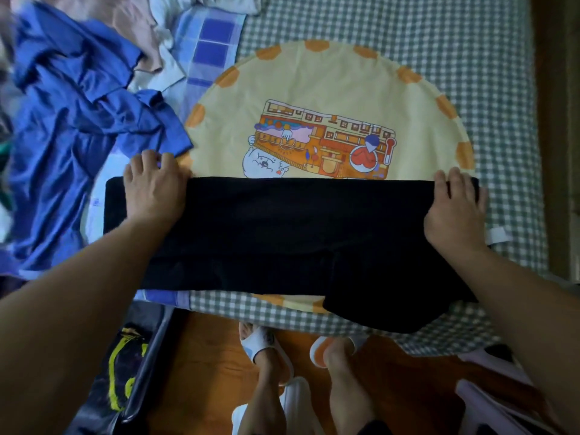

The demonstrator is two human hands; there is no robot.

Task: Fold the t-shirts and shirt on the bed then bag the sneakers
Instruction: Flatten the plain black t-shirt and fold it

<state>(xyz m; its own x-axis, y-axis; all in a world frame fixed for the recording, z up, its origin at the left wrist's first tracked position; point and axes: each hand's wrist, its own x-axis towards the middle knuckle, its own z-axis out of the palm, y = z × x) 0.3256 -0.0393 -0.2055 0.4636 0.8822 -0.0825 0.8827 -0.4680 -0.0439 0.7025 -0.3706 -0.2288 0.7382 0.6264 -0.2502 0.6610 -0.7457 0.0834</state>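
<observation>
Head view: a bed (470,58) covered in green-and-white checked cloth is seen from above, filling the frame from 9 to 3 o'clock.
Surface: a round yellow cushion (329,73) with orange spots on its rim is laid at the centre, printed with a cartoon train and a white animal figure.
Black t-shirt (298,233): spread as a wide band across the cushion's near half, one sleeve hung over the bed edge at 5 o'clock.
Left hand (153,189): laid on the band's far corner at 9 o'clock, fingers curled over the folded edge and gripping it.
Right hand (455,208): set on the opposite corner at 3 o'clock, fingers likewise curled around the edge.
Blue shirt (78,120): left crumpled at 10 o'clock, just beside the left hand.
Other laundry: pale garments (141,32) heaped at 11 o'clock on a blue checked sheet (213,36).
Room: wooden floor (207,372) shown at 6 o'clock, with two feet in slippers (266,343).
Writing: no legible text can be made out.
</observation>
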